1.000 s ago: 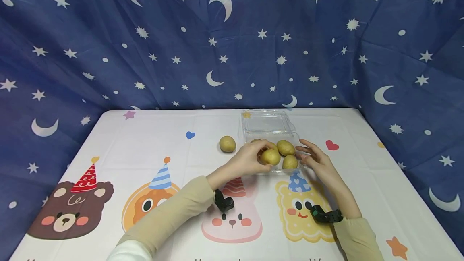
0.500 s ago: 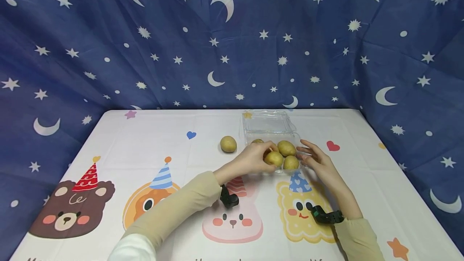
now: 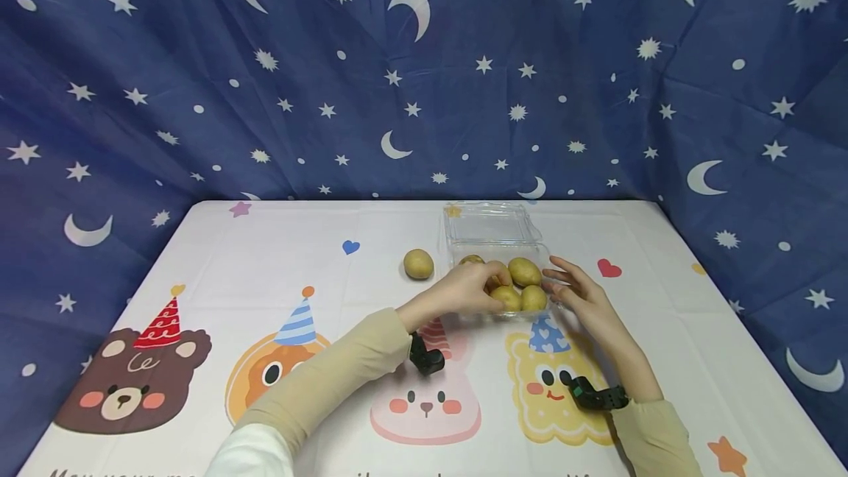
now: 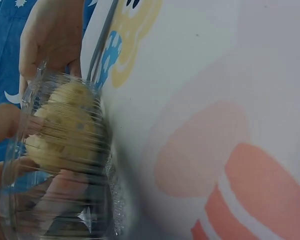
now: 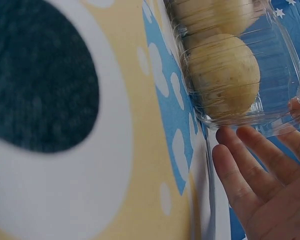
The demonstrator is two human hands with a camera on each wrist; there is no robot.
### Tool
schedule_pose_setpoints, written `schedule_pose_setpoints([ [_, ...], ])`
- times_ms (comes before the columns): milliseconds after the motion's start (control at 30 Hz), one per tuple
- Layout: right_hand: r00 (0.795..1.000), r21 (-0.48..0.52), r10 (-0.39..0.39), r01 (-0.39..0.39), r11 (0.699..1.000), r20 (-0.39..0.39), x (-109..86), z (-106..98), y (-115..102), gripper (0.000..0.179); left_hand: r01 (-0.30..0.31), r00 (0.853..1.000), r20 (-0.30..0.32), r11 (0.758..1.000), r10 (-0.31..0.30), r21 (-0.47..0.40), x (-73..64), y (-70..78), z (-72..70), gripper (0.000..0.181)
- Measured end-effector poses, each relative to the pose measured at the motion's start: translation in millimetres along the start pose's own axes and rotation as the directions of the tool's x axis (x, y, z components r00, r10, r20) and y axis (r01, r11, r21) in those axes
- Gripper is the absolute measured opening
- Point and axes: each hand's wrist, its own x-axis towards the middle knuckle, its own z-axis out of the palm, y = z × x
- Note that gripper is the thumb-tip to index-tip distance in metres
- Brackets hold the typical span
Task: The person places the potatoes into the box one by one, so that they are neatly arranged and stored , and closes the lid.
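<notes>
A clear plastic clamshell box (image 3: 490, 244) stands with its lid folded back and several potatoes in it. My left hand (image 3: 469, 290) reaches over its left side, fingers curled round a potato (image 3: 507, 299) low at the front of the box. In the left wrist view, those fingers (image 4: 2, 122) show inside the clear wall. My right hand (image 3: 581, 293) is at the box's right side with loosely spread fingers. The right wrist view has its fingertips against the box's end wall, beside another potato (image 5: 224, 75). My left hand partly hides the potatoes at the left.
One loose potato (image 3: 418, 263) lies on the table to the left of the box. The white tablecloth (image 3: 318, 411) has printed cartoon figures. A blue curtain (image 3: 298, 57) with moons and stars rises behind and at both sides.
My left hand has moved slightly right and down, bringing its potato lower into the box, beside the front right one. My right hand has stayed at the box's side.
</notes>
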Motion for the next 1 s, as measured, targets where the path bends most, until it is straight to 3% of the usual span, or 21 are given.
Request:
schedule_pose_setpoints([
  [200, 1.000, -0.003, -0.004, 0.004, 1.000, -0.003, 0.0, -0.3, 1.0, 0.053, -0.028, 1.000, 0.007, 1.000, 0.028, 0.003, 0.2, -0.6, -2.1, 0.031],
  [400, 1.000, -0.003, -0.003, 0.003, 1.000, -0.006, 0.4, -0.8, 1.2, 0.054, -0.041, 0.999, -0.028, 0.998, 0.040, -0.045, 0.7, -0.7, -1.8, 0.031],
  [567, 1.000, -0.001, 0.001, -0.001, 1.000, -0.006, -0.2, -1.9, 0.9, 0.053, -0.042, 0.997, -0.066, 0.999, 0.040, -0.016, 1.8, 0.4, 2.4, 0.031],
  [833, 1.000, -0.002, 0.009, -0.009, 1.000, -0.006, -0.3, -1.9, 1.5, 0.054, -0.063, 0.993, -0.099, 0.998, 0.065, 0.020, -5.5, 2.3, 5.1, 0.028],
  [1000, 1.000, 0.000, 0.020, -0.020, 1.000, -0.001, 0.3, -1.3, 0.6, 0.054, -0.087, 0.989, -0.118, 0.996, 0.085, -0.005, -10.2, 2.0, 5.1, 0.028],
])
